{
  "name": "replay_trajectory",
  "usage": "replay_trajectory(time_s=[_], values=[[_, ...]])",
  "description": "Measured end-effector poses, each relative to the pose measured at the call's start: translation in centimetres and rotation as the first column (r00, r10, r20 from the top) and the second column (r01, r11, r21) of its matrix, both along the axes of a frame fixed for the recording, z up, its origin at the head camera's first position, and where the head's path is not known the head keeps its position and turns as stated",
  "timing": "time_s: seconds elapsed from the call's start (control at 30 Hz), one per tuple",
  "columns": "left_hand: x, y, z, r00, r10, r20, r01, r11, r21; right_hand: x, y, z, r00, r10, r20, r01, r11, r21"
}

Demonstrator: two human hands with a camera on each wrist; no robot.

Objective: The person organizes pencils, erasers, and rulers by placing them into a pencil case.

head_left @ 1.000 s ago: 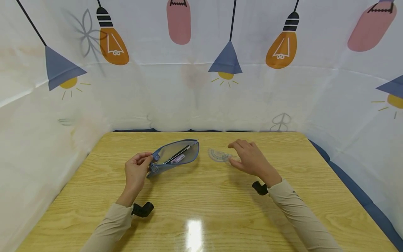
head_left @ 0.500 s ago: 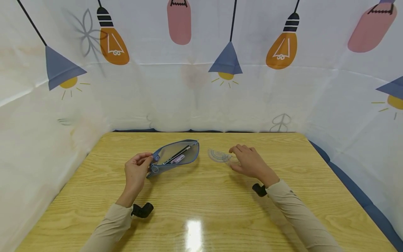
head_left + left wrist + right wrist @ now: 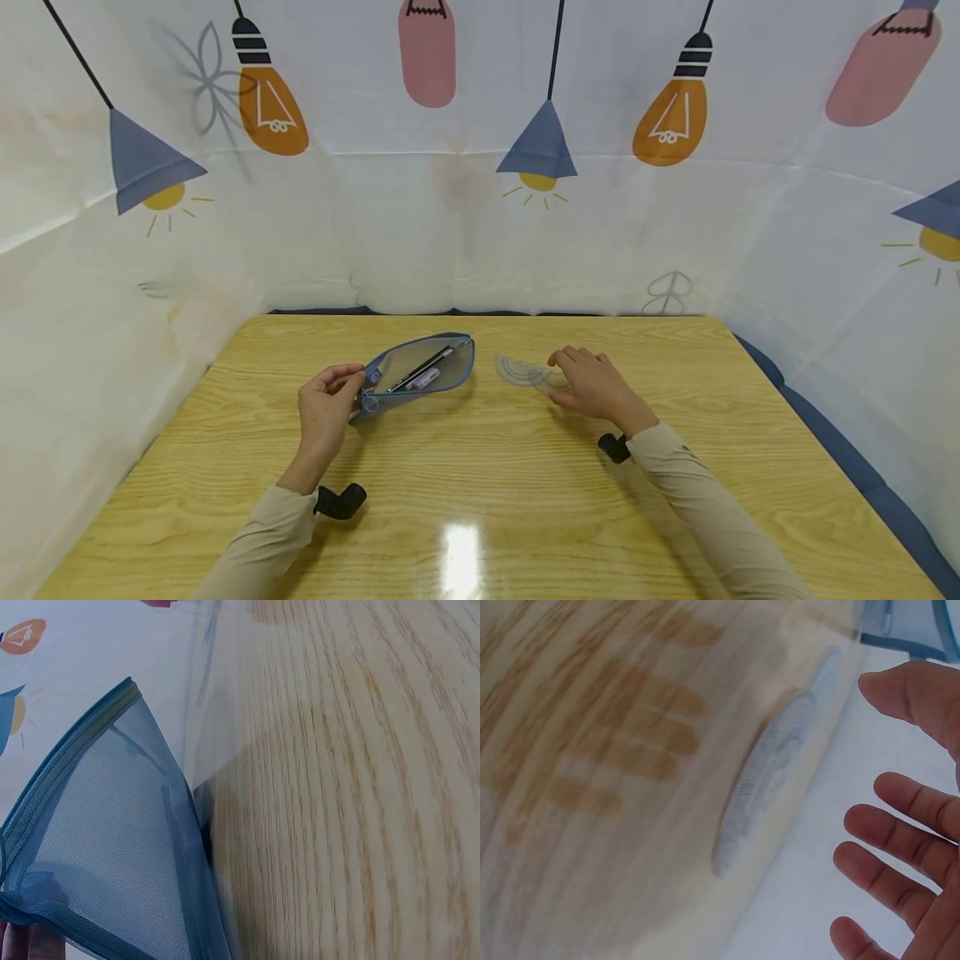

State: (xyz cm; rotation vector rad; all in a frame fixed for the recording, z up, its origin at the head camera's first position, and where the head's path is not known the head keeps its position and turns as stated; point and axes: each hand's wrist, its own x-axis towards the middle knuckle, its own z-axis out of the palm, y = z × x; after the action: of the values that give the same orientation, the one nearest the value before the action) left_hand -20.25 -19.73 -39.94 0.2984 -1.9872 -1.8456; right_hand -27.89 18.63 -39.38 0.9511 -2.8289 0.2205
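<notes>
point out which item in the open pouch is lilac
It's the short, stubby item lying nearer the person inside the blue pouch; the slim dark item beside it is clearly longer.

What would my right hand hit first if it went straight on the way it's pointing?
Probably the protractor, just ahead of your right hand, with the pouch beyond; exact depth is unclear.

My left sleeve (image 3: pixel 258 542) and right sleeve (image 3: pixel 712 504) are beige cloth, long and creased — a stubby, bent black gadget (image 3: pixel 342 502) juts out beside the left one, a similar black knob (image 3: pixel 614 448) beside the right.
</notes>
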Motion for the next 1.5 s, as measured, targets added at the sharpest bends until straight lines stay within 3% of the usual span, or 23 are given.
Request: replay_trajectory(time_s=[0.53, 1.5], values=[[0.1, 0.1, 0.0, 1.000, -0.008, -0.009, 0.008, 1.000, -0.001, -1.3, 0.5, -1.7, 0.998, -0.031, 0.057, 0.029, 0.999, 0.032], [-0.1, 0.0, -0.2, 1.000, -0.005, -0.029, 0.005, 1.000, -0.009, -1.9, 0.3, -2.2, 0.989, -0.068, 0.131, 0.058, 0.995, 0.079]])
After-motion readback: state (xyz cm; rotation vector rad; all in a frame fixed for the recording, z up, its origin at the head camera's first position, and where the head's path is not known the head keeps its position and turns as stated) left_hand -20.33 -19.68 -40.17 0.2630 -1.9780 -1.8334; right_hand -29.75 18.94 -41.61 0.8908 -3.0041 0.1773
